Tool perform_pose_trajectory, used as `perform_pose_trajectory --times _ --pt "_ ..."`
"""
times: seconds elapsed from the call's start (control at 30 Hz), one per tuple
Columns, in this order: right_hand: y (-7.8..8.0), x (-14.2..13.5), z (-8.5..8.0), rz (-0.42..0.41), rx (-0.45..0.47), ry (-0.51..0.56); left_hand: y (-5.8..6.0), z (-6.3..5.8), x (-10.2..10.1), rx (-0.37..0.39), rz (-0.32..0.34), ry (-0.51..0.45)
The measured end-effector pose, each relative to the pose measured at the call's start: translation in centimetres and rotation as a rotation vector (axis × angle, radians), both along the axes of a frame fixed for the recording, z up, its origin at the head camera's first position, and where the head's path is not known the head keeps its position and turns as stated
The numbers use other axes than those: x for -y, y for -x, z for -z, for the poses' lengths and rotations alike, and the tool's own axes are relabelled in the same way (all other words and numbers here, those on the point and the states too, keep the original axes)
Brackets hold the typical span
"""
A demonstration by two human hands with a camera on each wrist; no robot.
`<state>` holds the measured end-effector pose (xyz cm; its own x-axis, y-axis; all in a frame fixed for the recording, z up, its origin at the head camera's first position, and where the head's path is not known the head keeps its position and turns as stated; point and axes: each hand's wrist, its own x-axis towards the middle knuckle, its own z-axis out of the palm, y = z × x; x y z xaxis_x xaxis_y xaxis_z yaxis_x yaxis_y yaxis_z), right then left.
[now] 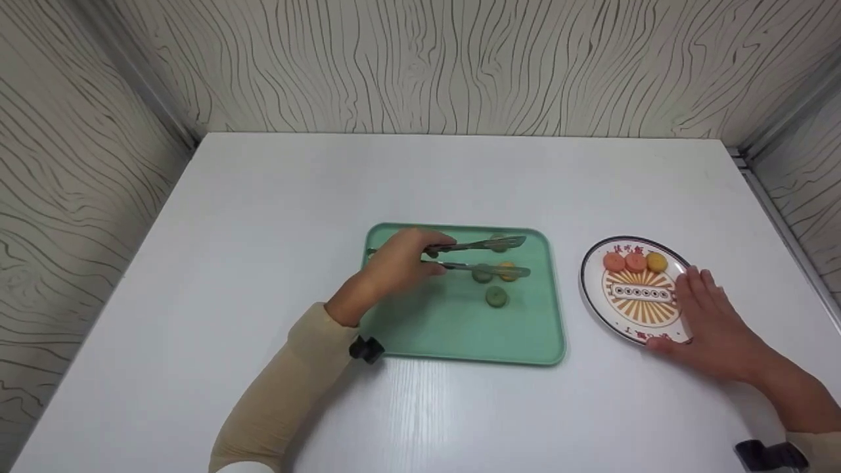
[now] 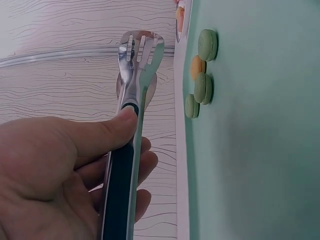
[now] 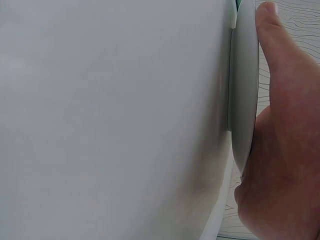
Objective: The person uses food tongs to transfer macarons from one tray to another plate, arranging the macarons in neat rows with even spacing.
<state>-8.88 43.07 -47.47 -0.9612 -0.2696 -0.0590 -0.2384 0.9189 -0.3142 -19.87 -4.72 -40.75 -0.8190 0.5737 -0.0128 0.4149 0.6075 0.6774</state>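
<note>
My left hand (image 1: 397, 259) grips a pair of metal tongs (image 1: 473, 246) by the dark handle, thumb on one arm and fingers on the other. The tongs' slotted tips are apart over the green tray (image 1: 453, 335), with nothing seen between them in the left wrist view. Below them lie green macarons (image 1: 497, 297) and an orange macaron (image 2: 198, 67). At the right, my right hand (image 1: 719, 338) rests on the rim of a round plate (image 1: 594, 289), fingers straight and thumb spread. Two pink macarons (image 1: 614, 262) and a yellow macaron (image 1: 657, 262) sit in a row on the plate's far part.
A white table (image 1: 295, 197) carries the tray and plate, which stand apart with a strip of tabletop between them. Wood-patterned panels (image 1: 420, 66) rise at the back and both sides. Black wrist straps (image 1: 366, 349) sit at the cuffs of both beige sleeves.
</note>
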Motion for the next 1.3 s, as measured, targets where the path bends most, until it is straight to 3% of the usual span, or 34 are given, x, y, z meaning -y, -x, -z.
perform_pose_trajectory --times 0.5,1.3 --pt "0.1 -0.1 0.1 0.006 0.016 -0.011 0.5 1.3 2.0 -0.016 0.014 -0.067" --pt "0.1 -0.2 0.2 0.001 -0.004 -0.001 0.6 2.5 2.1 -0.024 -0.021 0.008"
